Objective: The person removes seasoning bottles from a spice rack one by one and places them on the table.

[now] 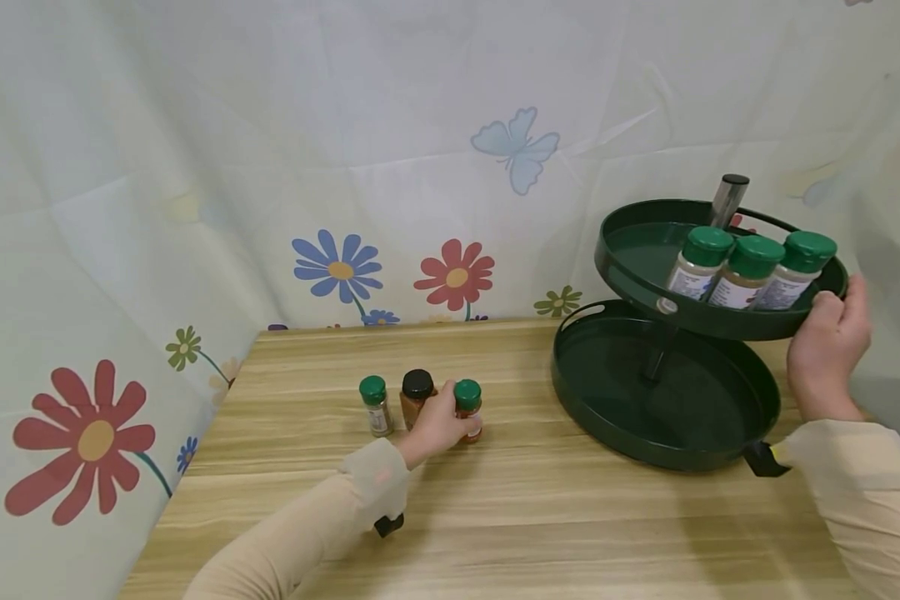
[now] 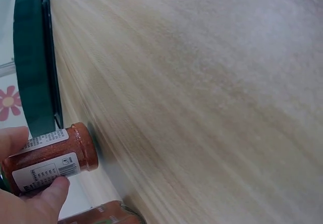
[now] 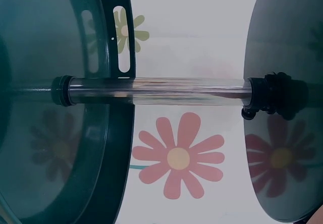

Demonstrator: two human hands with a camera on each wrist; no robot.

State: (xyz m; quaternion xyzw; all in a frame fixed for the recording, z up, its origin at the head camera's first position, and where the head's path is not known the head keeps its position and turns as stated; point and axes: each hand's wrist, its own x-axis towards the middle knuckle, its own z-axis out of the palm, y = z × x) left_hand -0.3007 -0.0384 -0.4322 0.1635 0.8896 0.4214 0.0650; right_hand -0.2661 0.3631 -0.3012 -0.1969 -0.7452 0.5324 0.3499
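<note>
My left hand (image 1: 437, 427) pinches a spice jar (image 1: 468, 395) with a green lid and red contents. In the left wrist view, fingers and thumb lie on both sides of the labelled jar (image 2: 85, 147); whether its base touches the table I cannot tell. Left of that hand stand a black-lidded jar (image 1: 417, 385) and a green-lidded jar (image 1: 376, 405). At the right, my right hand (image 1: 830, 354) grips the rim of the upper tray (image 1: 622, 265) of a dark green two-tier stand. Three green-lidded jars (image 1: 755, 258) sit on this tray, near that hand.
The lower tray (image 1: 652, 454) rests on the wooden table (image 1: 540, 517), right of the loose jars. A metal pole (image 3: 166, 90) joins both tiers. Behind hangs a flower-patterned curtain (image 1: 420, 100).
</note>
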